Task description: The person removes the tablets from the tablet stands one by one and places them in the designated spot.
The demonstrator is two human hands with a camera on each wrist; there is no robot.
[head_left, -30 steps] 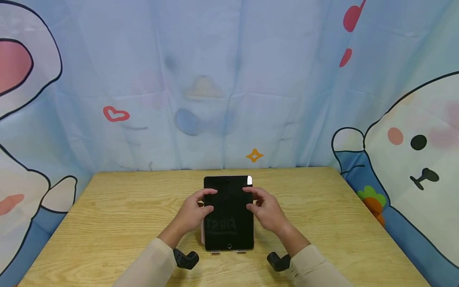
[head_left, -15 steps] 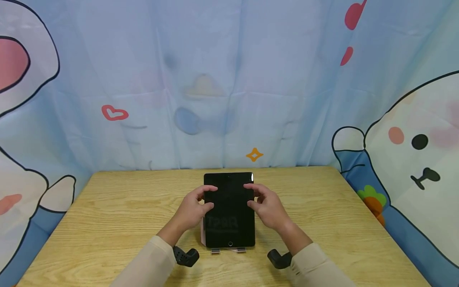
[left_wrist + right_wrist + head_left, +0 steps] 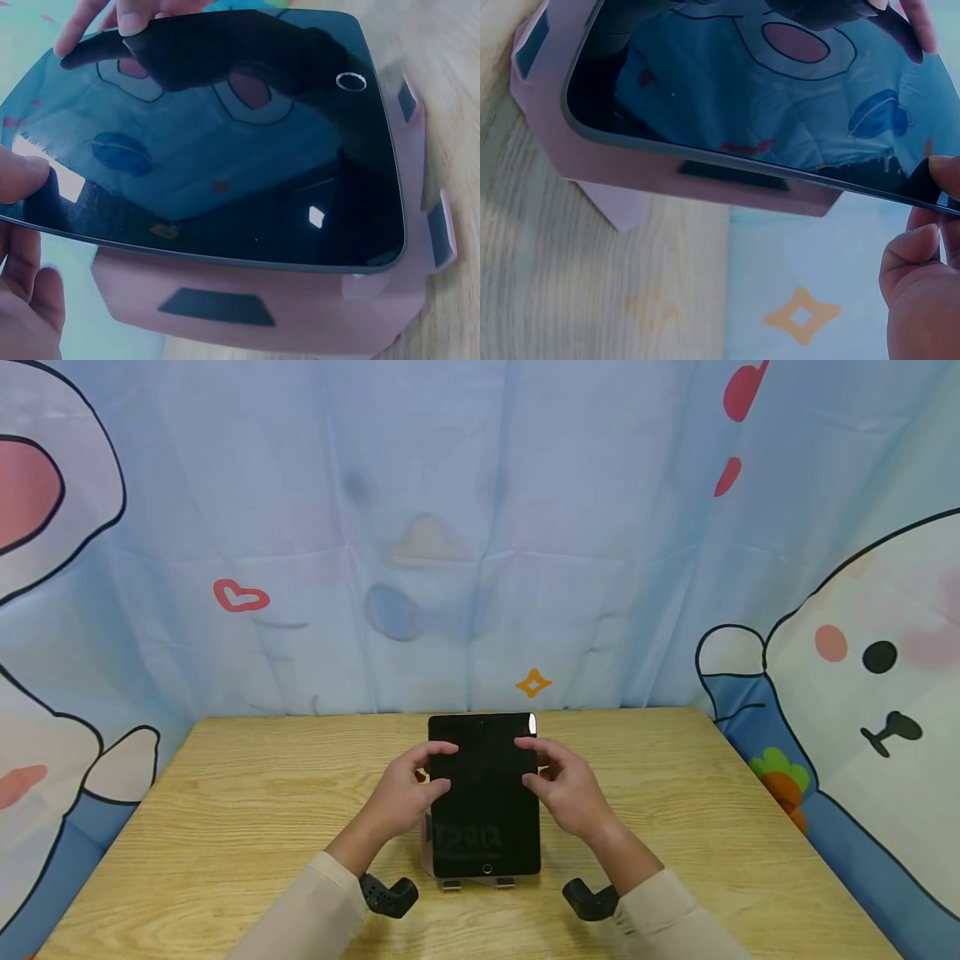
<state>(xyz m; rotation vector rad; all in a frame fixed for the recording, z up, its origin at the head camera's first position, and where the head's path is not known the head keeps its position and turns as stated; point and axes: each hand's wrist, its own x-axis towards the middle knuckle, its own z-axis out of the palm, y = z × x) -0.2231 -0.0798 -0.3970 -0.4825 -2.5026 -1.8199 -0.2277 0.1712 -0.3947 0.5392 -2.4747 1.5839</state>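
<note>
A black tablet [image 3: 486,810] with a round home button leans back, its dark screen facing me. My left hand [image 3: 405,789] grips its left edge, thumb on the screen. On the opposite edge my right hand [image 3: 572,787] pinches it in the same way. Behind the tablet is a pink stand [image 3: 322,307] with dark grey pads, mostly hidden by it. In the left wrist view a gap shows between the tablet's lower edge and the stand's two front lips [image 3: 442,229]. Whether the tablet's back touches the stand I cannot tell.
The stand rests on a light wooden table [image 3: 262,810]. A blue patterned curtain [image 3: 420,635] hangs behind the table's far edge. Black wrist devices [image 3: 388,896] sit at both sleeves.
Both hands have raised the tablet slightly and shifted it a little to the right. It looks somewhat larger, and more of the stand's left side shows.
</note>
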